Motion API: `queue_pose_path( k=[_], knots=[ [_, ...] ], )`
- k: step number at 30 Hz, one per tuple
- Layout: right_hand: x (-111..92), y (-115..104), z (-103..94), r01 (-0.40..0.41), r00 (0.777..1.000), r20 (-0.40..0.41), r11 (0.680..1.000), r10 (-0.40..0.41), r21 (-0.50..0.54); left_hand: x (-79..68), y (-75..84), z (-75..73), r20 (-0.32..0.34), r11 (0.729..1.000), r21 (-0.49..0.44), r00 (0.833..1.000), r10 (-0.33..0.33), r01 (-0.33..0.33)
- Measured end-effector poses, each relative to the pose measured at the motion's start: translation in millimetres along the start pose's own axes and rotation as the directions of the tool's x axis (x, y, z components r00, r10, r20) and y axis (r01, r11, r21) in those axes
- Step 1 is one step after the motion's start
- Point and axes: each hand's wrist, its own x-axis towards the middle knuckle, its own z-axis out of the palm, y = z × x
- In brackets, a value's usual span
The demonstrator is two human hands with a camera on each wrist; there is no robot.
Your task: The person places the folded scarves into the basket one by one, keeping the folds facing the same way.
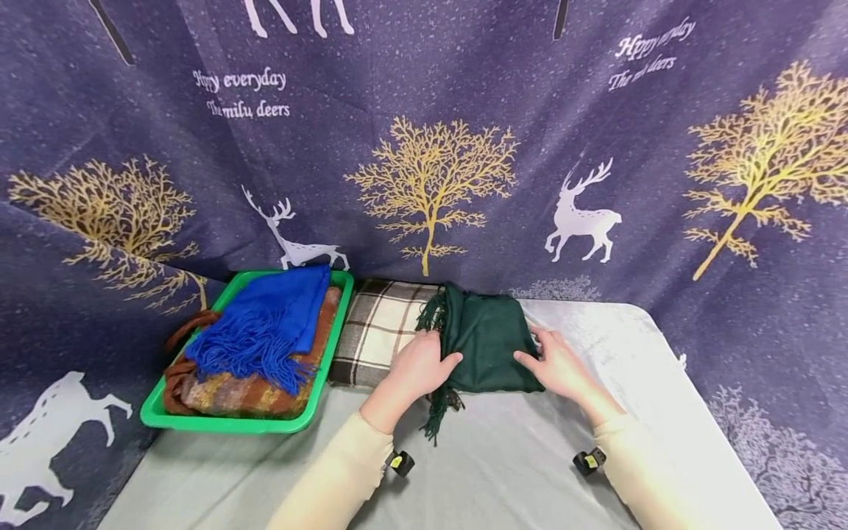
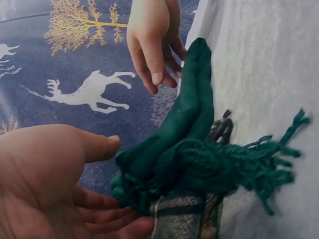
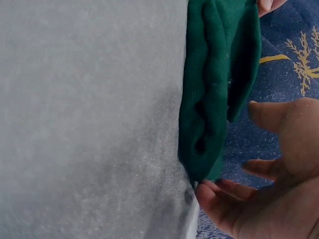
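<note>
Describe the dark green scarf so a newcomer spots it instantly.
On the grey table, look just right of the bright green tray for the checked cloth. Folded over its right end, between the left hand and right hand, lies the scarf: plain dark green, unlike its checked neighbour.

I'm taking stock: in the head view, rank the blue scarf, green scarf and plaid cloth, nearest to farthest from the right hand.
1. Green scarf: immediately left of the right hand.
2. Plaid cloth: visible part farther left.
3. Blue scarf: farthest left, in the green tray.
</note>
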Motion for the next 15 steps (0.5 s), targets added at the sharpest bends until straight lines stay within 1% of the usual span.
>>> queue_pose_path(
  k=[4, 7, 11, 14, 15],
  knots=[
    [4, 2, 1.6, -0.018, 0.999, 0.041, 0.999, 0.016, 0.034, 3.7, 2.2, 7.3, -0.012, 0.999, -0.026, 0.999, -0.04, 0.04],
    [7, 3, 3.3, -0.035, 0.998, 0.044, 0.999, 0.034, 0.029, 14.8, -6.3, 22.7, -0.032, 0.998, -0.023, 0.998, -0.051, 0.051],
    [13, 4, 4.9, -0.057, 0.997, 0.055, 0.998, 0.056, 0.022, 33.3, -21.9, 47.4, -0.03, 0.997, 0.009, 0.996, -0.078, 0.079],
    [18, 7, 5.4, -0.068, 0.995, 0.074, 0.997, 0.066, 0.027, 37.6, -20.8, 49.1, 0.001, 0.995, -0.001, 0.995, -0.102, 0.102],
    [20, 9, 5.5, -0.072, 0.994, 0.08, 0.997, 0.07, 0.03, 37.6, -18.7, 46.8, 0.015, 0.994, -0.012, 0.994, -0.108, 0.109]
  ],
)
